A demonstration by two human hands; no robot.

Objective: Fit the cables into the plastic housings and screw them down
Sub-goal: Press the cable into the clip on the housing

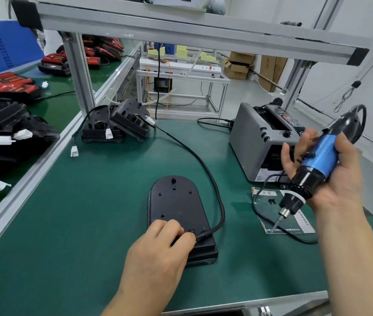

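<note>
The flat black plastic housing (176, 201) lies on the green bench mat (78, 213) just in front of us. Our left hand (162, 245) curls its fingers onto the thick black cable (206, 169) at the housing's near end. Our right hand (345, 179) grasps the blue-and-black electric screwdriver (320, 158), held tilted above a printed sheet (304, 222), bit pointing down.

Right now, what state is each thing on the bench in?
Housing: lying flat on the mat, left hand on its near end.
Cable: held at the housing's near end by the fingers.
Screwdriver: lifted in the right hand, bit clear of the housing.
White connector: unplugged, loose on the mat.
</note>
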